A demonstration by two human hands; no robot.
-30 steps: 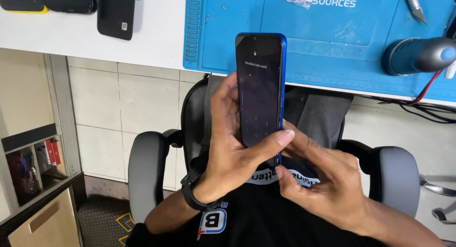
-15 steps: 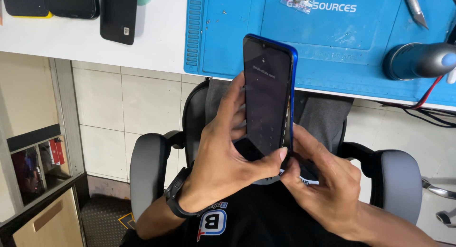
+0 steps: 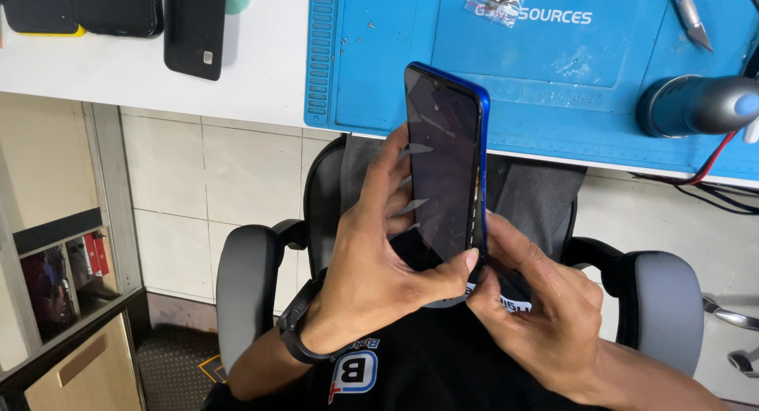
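Blue-edged smartphone (image 3: 444, 170) upright, gripped by left hand (image 3: 378, 253), right hand (image 3: 538, 308) at its lower edge

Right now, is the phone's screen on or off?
Mostly dark. The blue-edged phone, held upright by the left hand and right hand, shows only faint small text near its top, so it may be barely lit.

Lower end of the blue phone (image 3: 444, 170) behind the hands; tweezers (image 3: 689, 15) cut by the top edge.
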